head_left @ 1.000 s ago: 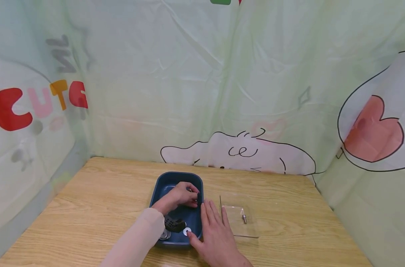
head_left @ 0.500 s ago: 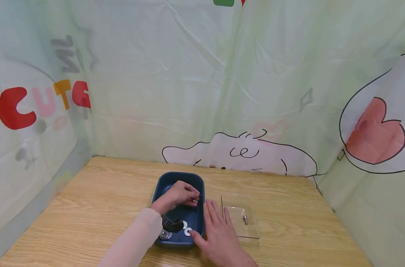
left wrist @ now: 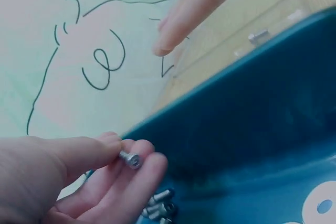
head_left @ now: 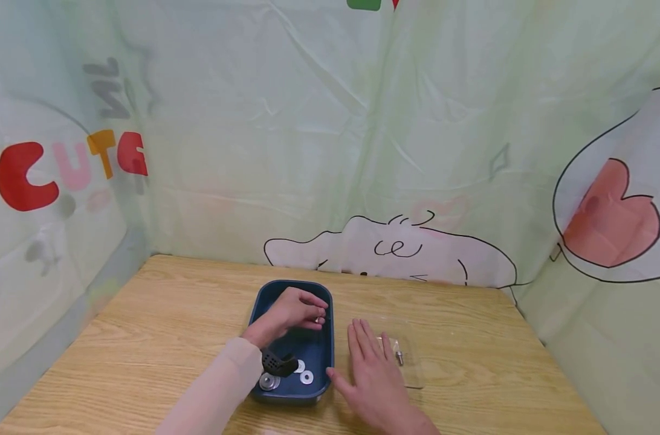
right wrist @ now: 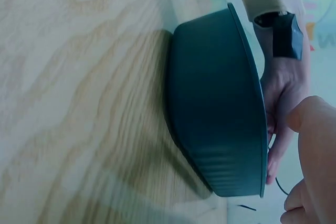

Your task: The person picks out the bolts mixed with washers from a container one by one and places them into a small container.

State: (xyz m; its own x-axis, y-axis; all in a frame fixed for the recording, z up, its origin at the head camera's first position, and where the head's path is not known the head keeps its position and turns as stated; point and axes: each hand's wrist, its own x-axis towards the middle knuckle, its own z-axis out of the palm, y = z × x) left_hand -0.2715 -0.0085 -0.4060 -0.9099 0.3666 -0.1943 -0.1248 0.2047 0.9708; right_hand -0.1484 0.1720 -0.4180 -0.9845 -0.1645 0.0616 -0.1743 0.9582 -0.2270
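Note:
My left hand (head_left: 297,309) is over the far right part of a dark blue bin (head_left: 293,396). In the left wrist view, its thumb and fingers pinch a small metal socket-head bolt (left wrist: 131,159). Several similar bolts (left wrist: 160,205) lie in the bin below the fingertips. My right hand (head_left: 376,374), fingers straight, reaches over a clear plastic tray (head_left: 414,382) right of the bin, covering part of it; contact cannot be made out. A single bolt (head_left: 399,357) lies in that tray.
White flat washers (head_left: 306,377) and a larger stack of round metal discs (head_left: 267,381) lie at the bin's near end. The wooden table (head_left: 488,356) runs back to a printed curtain (head_left: 243,151), which also encloses both sides.
My right hand has moved right, from beside the bin's wall to over the clear tray. The left hand has lifted slightly inside the bin with its fingers pinched together.

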